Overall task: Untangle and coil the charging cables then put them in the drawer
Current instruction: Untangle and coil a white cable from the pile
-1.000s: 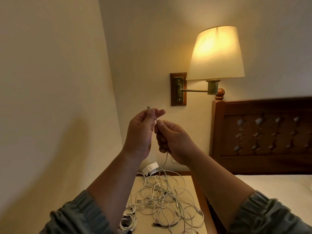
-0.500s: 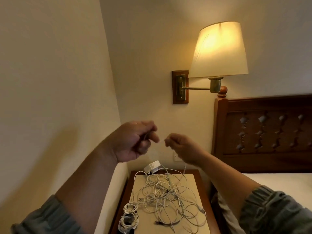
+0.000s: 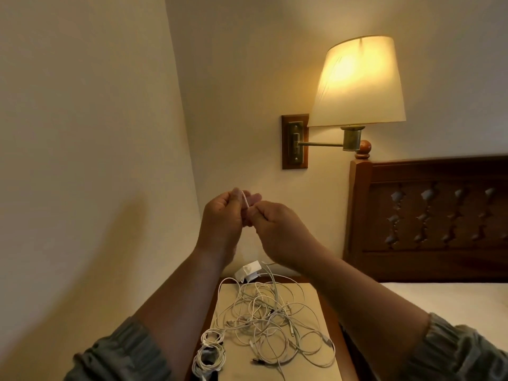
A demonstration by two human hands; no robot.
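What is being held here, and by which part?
A thin white charging cable, pinched at a short stretch between the left hand and the right hand, raised above the cable tangle. Whether that is its end cannot be told.

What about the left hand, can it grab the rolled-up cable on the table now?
Probably not right away. The left hand pinches a thin cable with the right hand, up above the table. Nothing covers the coiled cable below, so letting go first should free it.

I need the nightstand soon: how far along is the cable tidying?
Done: one coiled bundle lies on the nightstand. In hand: left hand and right hand pinch one white cable, raised. Left: the tangled pile beside it; no drawer in view.
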